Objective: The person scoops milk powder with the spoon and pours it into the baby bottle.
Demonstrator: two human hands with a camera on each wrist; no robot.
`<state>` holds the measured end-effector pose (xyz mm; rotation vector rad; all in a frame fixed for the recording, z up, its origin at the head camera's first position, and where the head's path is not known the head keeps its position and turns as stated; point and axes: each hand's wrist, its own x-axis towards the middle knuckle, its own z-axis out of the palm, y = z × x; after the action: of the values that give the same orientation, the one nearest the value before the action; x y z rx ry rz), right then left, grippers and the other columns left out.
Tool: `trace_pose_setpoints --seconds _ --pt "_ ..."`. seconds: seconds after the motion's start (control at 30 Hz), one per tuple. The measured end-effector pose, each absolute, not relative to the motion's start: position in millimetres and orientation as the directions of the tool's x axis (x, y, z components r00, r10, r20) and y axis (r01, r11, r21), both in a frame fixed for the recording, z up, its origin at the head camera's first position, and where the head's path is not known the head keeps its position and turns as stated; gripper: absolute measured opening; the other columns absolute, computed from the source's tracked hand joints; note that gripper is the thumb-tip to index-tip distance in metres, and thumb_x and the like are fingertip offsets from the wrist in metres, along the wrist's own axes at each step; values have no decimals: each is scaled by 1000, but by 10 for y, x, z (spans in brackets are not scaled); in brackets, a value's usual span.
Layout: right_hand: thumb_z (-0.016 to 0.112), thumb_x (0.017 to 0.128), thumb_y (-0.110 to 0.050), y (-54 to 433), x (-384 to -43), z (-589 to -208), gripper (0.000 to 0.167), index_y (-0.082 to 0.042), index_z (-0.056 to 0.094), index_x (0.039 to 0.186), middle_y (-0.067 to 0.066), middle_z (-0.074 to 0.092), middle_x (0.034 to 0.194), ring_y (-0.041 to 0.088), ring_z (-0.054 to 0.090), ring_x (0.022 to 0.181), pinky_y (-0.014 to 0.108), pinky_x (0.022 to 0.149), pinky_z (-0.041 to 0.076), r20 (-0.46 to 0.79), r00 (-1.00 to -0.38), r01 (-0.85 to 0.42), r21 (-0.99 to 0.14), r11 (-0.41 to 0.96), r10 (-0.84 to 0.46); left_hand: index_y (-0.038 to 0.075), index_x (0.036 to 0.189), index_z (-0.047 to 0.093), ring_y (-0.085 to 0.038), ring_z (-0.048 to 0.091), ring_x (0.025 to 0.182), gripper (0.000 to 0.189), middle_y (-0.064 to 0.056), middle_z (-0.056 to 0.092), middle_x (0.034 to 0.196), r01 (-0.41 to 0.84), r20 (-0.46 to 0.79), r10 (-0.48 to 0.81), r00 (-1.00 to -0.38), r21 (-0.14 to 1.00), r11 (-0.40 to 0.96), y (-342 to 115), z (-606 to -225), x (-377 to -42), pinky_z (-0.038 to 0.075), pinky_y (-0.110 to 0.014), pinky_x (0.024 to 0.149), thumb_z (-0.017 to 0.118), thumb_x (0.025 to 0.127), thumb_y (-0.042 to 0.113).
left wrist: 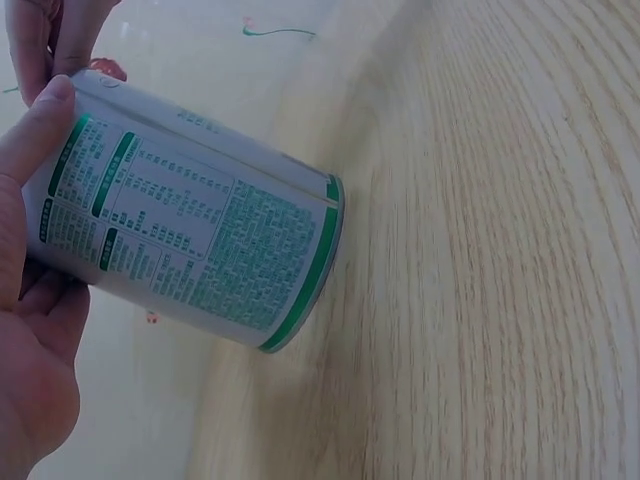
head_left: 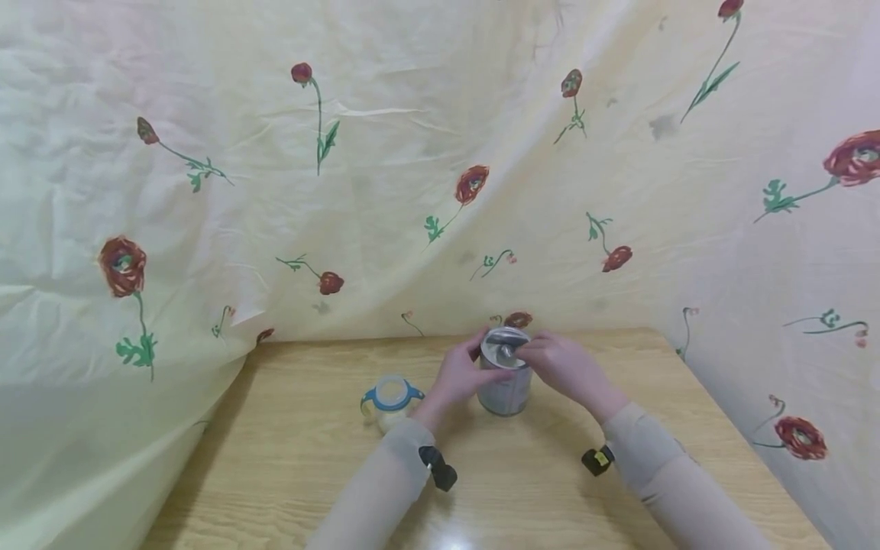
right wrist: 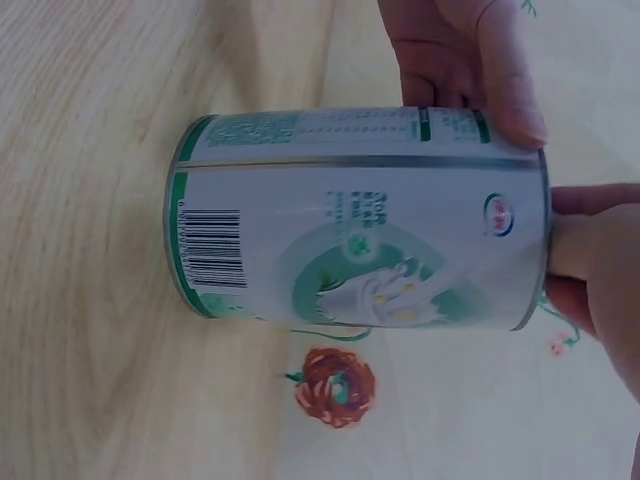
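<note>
- Two hands meet at one tin: the left grip (head_left: 457, 374) is wrapped round its upper side, thumb lying along the wall near the rim.
- Up top, the right grip (head_left: 560, 370) has its fingers bent over the rim, right beside the shiny, dark-streaked opening; whether they pinch anything, I cannot tell.
- And the tin (head_left: 505, 393) itself stands upright on the worktop, base down, towards the far edge, between both hands.
- Its pale wall shows green bands at the base, a block of small print and, on the right-wrist side, a barcode (right wrist: 215, 248) and a milk-splash picture.
- Off to the left, near the left wrist, sits a container with a blue collar (head_left: 392, 393), blue handles out either side, partly hidden by the forearm.
- Wood grain runs across the worktop (head_left: 296, 458); behind it hangs a creased, poppy-patterned cloth (head_left: 385, 229).
</note>
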<state>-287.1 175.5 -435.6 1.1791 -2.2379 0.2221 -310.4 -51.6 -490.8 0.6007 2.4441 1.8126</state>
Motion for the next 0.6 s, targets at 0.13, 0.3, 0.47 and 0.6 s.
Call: trace_pose_setpoints --seconds 0.13,0.3,0.47,0.6 --pt "84 74 18 1725 -2855 -4284 34 -5 83 98 8 79 89 23 74 79 36 69 65 515 -498 -773 102 626 -698 19 164 44 -28 50 147 105 -2 49 163 266 186 308 -933 934 239 -500 -4905 -3095 45 -43 119 98 77 42" --pt "85 78 12 1666 -2873 -4189 28 -11 84 93 4 77 84 19 72 73 32 66 64 394 -593 -744 66 665 -702 17 164 45 -26 51 147 103 -2 50 163 261 187 292 -938 936 238 -496 -4923 -3082 45 -39 119 98 78 39" --pt "85 85 3 1620 -2916 -4086 16 -10 85 92 4 78 84 20 74 75 34 68 65 271 -680 -711 -18 703 -681 18 164 46 -26 51 147 102 -1 50 162 271 196 295 -935 932 239 -494 -4924 -3087 46 -39 119 98 78 38" --pt "85 86 1 1594 -2949 -4027 11 -9 85 90 3 79 87 21 75 79 37 72 65 221 -707 -701 -97 707 -671 17 163 46 -24 52 145 102 -1 51 162 290 213 300 -930 926 241 -478 -4940 -3114 46 -39 118 99 78 36"
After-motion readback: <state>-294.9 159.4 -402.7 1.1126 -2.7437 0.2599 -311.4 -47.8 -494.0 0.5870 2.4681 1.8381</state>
